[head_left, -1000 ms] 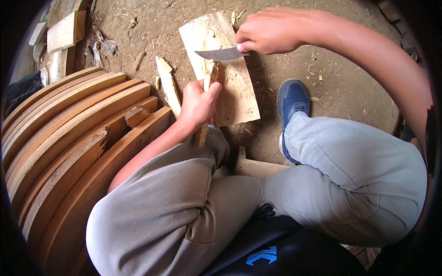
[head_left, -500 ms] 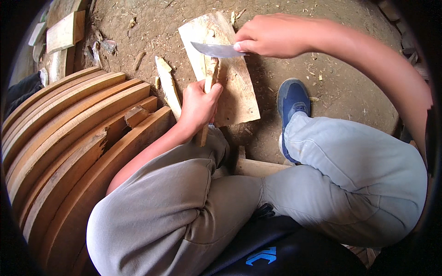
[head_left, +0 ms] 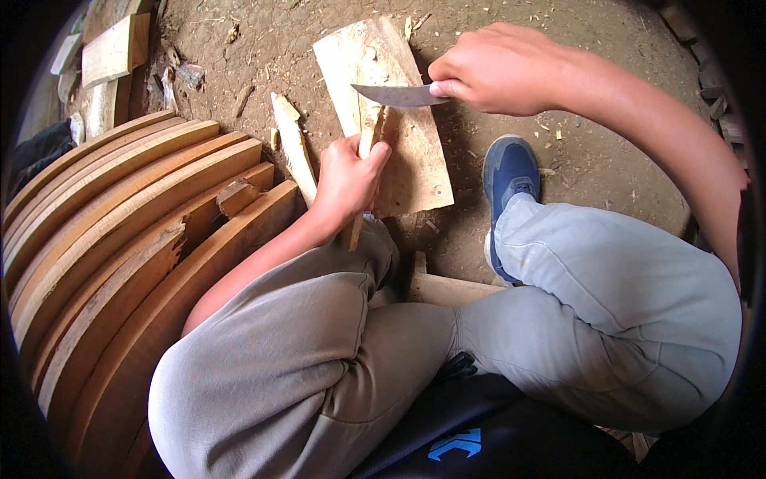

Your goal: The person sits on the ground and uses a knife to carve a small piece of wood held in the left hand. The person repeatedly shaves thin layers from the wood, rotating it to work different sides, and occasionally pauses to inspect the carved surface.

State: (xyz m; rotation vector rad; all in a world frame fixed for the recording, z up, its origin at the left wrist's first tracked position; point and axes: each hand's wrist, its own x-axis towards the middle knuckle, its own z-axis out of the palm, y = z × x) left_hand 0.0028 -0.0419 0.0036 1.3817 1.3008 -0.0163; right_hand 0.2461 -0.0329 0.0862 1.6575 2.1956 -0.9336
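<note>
My left hand is closed around a narrow wooden stick, its far end rough and partly barked, its near end poking out below my fist. Beneath the stick lies a pale flat board on the ground. In my right hand is a knife with a curved grey blade; the handle is hidden in my fist. The blade points left, just beyond the stick's far end. Whether it touches the wood I cannot tell.
Several thick wooden planks lean in a row at my left. A split, pale piece of wood rests beside the board. Wood blocks stand at the far left. My blue shoe is on the dirt floor, among scattered chips.
My right hand and the knife have shifted right and slightly nearer to me. The left hand keeps its hold on the stick, almost in place.
</note>
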